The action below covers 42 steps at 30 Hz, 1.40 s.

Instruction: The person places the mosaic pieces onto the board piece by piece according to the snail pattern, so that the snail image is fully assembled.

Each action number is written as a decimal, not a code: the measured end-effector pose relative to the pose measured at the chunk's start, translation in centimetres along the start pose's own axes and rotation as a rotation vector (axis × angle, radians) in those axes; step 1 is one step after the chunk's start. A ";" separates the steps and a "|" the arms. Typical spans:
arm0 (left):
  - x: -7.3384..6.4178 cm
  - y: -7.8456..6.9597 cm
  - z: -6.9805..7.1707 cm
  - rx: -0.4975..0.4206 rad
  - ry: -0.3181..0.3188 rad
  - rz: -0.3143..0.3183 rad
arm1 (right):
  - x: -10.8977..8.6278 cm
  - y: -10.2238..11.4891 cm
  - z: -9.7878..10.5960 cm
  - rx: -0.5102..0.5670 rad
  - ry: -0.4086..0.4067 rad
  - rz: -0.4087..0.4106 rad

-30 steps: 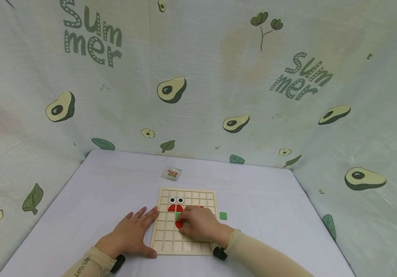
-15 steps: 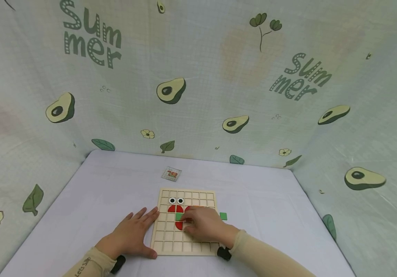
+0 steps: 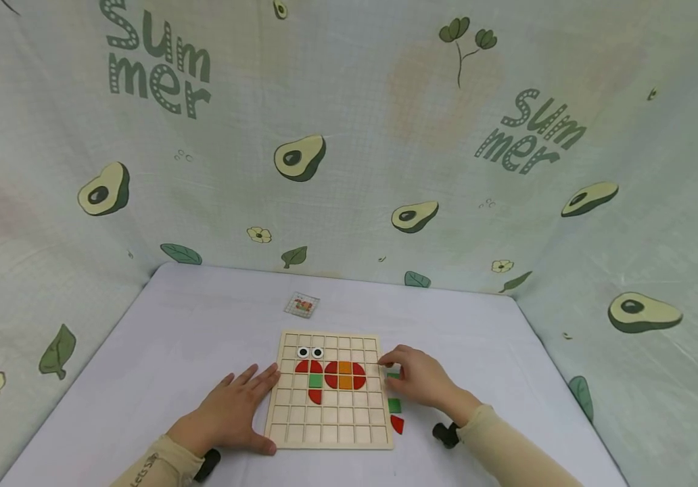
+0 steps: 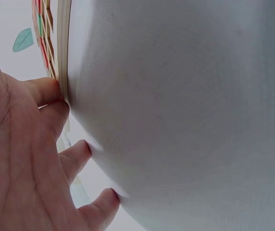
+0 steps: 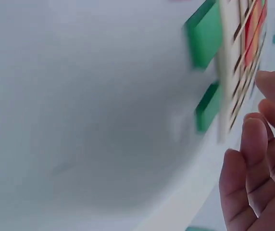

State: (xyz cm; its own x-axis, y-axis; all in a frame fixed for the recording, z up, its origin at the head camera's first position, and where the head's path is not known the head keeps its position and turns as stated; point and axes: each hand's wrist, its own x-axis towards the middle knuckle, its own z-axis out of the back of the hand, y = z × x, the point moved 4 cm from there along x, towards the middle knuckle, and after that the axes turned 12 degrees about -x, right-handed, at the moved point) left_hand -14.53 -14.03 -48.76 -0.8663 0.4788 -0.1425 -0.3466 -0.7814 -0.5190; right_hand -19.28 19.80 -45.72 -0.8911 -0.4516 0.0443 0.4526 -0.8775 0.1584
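Observation:
A wooden grid board [image 3: 329, 433] lies on the table. My left hand [image 3: 233, 409] lies with spread fingers along its left side, fingertips and thumb at the edge. On the board sit two eye pieces [image 3: 310, 352], several red quarter-circle pieces [image 3: 302, 366], a green square [image 3: 315, 381] and orange squares [image 3: 345, 382]. My right hand [image 3: 425, 380] is beside the board's right edge, over a green square tile [image 3: 393, 375] that it partly covers. In the right wrist view its thumb and bent fingers are apart, with nothing between them.
Another green tile [image 3: 394, 406] and a red quarter-circle [image 3: 397, 425] lie off the board, along its right edge. A small picture card [image 3: 301, 305] lies behind the board. Printed cloth [image 3: 349, 182] hangs around the white table [image 3: 458, 325].
My right hand has moved right, from over the board's middle to its right edge. Red and orange pieces on the board and loose pieces beside it now show. The left hand has stayed put.

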 end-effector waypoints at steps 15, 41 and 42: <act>0.1 0.0 -0.1 -0.003 -0.001 0.003 | -1.5 -3.4 -1.6 0.052 0.029 0.002; 0.2 0.0 0.0 0.009 0.012 0.038 | -1.4 -3.8 -2.2 0.007 -0.008 0.013; 0.2 0.0 0.0 0.010 0.012 0.038 | -1.4 -3.8 -2.2 0.008 -0.007 0.012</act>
State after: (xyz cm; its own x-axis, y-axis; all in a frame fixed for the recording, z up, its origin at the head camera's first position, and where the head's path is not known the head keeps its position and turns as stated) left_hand -14.71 -13.96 -48.83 -0.8745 0.4534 -0.1723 -0.3169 -0.8031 -0.5046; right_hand -19.70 23.38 -48.54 -0.8861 -0.4605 0.0533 0.4626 -0.8710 0.1656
